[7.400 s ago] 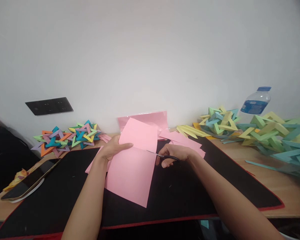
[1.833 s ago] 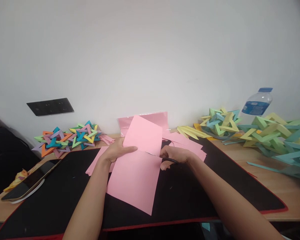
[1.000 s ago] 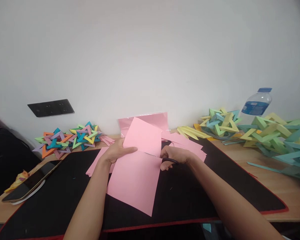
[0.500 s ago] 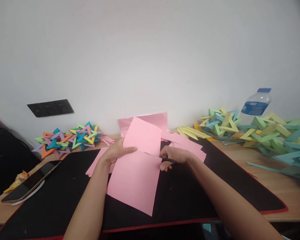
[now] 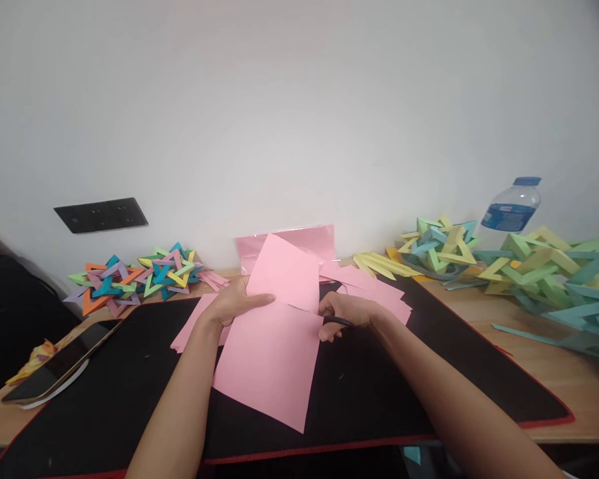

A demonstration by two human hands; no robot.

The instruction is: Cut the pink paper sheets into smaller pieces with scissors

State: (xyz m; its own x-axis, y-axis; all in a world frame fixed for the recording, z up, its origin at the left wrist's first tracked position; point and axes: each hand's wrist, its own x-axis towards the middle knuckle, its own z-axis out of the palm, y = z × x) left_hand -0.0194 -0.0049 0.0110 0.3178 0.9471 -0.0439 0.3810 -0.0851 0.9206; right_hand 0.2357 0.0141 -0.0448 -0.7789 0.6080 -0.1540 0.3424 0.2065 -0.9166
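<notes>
A sheet of pink paper [image 5: 269, 356] is held up over the black mat, cut across from its right edge toward the middle. My left hand [image 5: 237, 303] pinches its left edge, thumb lying on top near the inner end of the cut. Black-handled scissors [image 5: 338, 321] are in my right hand [image 5: 347, 311], fingers wrapped round the handles. Only a thin line of the blades shows in the slit; the rest is hidden by the paper. Beneath and to the right lie more pink sheets [image 5: 374, 289], and others [image 5: 192, 322] lie left, partly behind my left hand.
The black mat [image 5: 379, 392] has a red edge. Colourful folded-paper stars [image 5: 112, 286] stand at the back left, larger paper models [image 5: 554, 266] at right with a water bottle [image 5: 512, 206] behind. Yellow strips [image 5: 384, 264] lie at the back. A phone [image 5: 62, 362] rests at left.
The upper part of the pink sheet has bent slightly at its right side. Both hands and the scissors stay almost where they were.
</notes>
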